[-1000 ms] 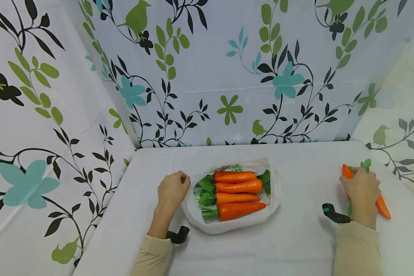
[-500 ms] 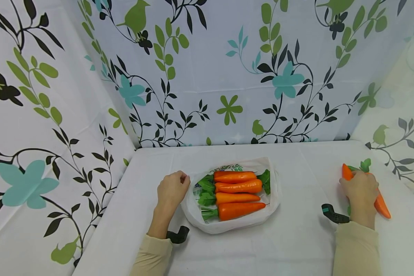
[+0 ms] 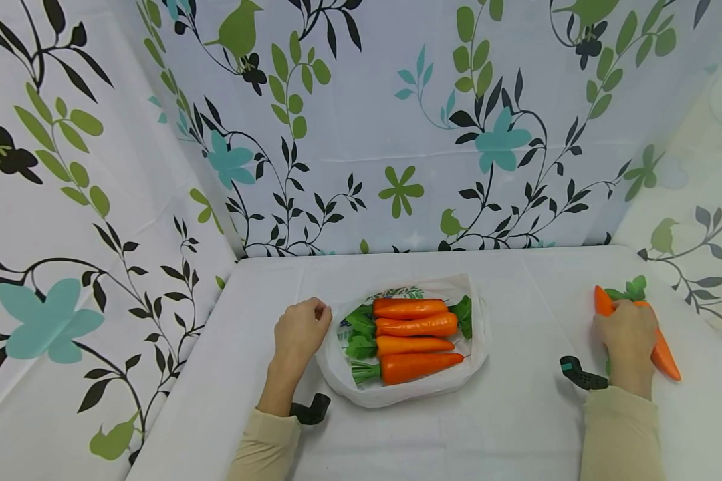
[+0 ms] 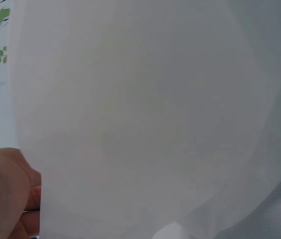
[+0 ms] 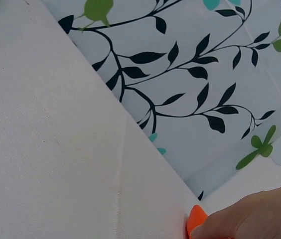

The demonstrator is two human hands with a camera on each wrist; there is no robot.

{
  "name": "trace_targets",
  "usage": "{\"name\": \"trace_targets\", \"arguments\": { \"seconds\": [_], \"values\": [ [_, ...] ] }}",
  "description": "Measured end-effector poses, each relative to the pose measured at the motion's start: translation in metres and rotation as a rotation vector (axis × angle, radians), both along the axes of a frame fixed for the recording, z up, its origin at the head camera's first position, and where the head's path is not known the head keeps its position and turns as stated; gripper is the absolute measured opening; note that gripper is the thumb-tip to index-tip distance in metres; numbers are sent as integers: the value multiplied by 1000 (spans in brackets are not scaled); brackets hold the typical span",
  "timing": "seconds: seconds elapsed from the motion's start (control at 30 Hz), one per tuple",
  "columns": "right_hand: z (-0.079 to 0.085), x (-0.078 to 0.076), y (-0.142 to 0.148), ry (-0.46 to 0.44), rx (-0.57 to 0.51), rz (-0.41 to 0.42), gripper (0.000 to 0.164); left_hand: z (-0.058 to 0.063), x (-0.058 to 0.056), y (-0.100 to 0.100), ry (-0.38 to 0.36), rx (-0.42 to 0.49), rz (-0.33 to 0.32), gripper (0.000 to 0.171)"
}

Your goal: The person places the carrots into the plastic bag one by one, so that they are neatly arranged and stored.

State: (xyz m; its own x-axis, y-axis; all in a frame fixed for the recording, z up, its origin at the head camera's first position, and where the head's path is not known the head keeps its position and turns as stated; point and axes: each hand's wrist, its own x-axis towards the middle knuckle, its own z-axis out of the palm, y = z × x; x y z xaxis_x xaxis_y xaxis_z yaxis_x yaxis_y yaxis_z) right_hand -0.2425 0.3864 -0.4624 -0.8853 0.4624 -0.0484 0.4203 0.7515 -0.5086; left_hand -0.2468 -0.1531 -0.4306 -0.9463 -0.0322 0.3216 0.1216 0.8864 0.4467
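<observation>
My left hand [image 3: 301, 327] is at the left rim of a white plastic bag [image 3: 361, 397], its fingers curled on the rim. In the left wrist view the bag's pale side [image 4: 140, 119] fills most of the picture, with part of the hand [image 4: 6, 194] at the lower left. Inside the bag lie several orange carrots [image 3: 418, 325] with green tops. At the right of the table my right hand [image 3: 628, 337] grips a carrot [image 3: 604, 300]. Another carrot [image 3: 666, 359] lies under and beside the hand, its tip toward me. Fingertips are mostly hidden.
A white cloth covers the table [image 3: 523, 414]. Patterned curtains [image 3: 361, 133] stand behind it and at both sides. Green carrot leaves [image 3: 636, 288] stick out beyond the right hand. Each wrist wears a black camera mount [image 3: 583, 374].
My right hand has shifted slightly to the left, and the carrot tip at its upper left has moved slightly with it. More of the other carrot shows. My left hand has stayed in place.
</observation>
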Motion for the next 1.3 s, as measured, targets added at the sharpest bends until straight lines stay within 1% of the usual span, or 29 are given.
{"name": "trace_targets", "arguments": {
  "seconds": [0.33,0.73,1.3],
  "values": [
    [0,1,1,-57,-78,-20,62,0,0,0,-10,4,1,21],
    [0,0,-2,-39,-117,-39,65,1,1,0,-21,3,2,22],
    [2,-4,-5,-29,-111,-36,63,1,1,1,-16,-13,7,22]
  ]
}}
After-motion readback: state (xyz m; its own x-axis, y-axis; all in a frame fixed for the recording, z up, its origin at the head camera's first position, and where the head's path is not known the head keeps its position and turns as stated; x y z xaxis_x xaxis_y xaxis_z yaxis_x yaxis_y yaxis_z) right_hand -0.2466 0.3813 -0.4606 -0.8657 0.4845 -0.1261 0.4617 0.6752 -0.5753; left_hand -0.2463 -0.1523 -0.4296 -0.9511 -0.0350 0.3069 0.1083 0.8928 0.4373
